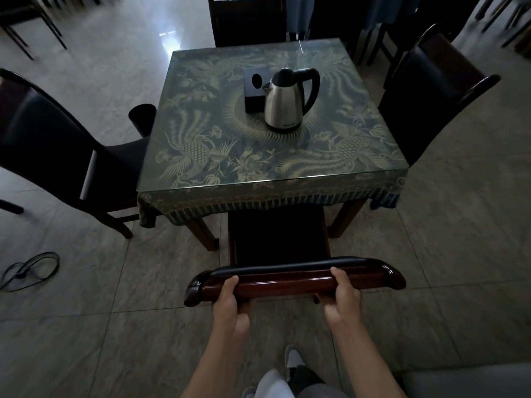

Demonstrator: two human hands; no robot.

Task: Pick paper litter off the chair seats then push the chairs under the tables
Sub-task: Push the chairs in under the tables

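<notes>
A dark wooden chair stands right in front of me, its glossy top rail (293, 278) across the lower middle of the view. My left hand (230, 304) grips the rail's left part. My right hand (343, 300) grips its right part. The chair's dark seat (278, 239) reaches partly under the near edge of a square table (273, 182) with a glass top over a patterned blue and gold cloth. No paper shows on this seat.
A steel kettle (286, 100) and a dark box (254, 89) sit on the table. Other dark chairs stand at the left (48, 139), right (431, 90) and far side (247, 21). A black bin (142, 119) stands by the table's left. A cable (28, 270) lies on the floor.
</notes>
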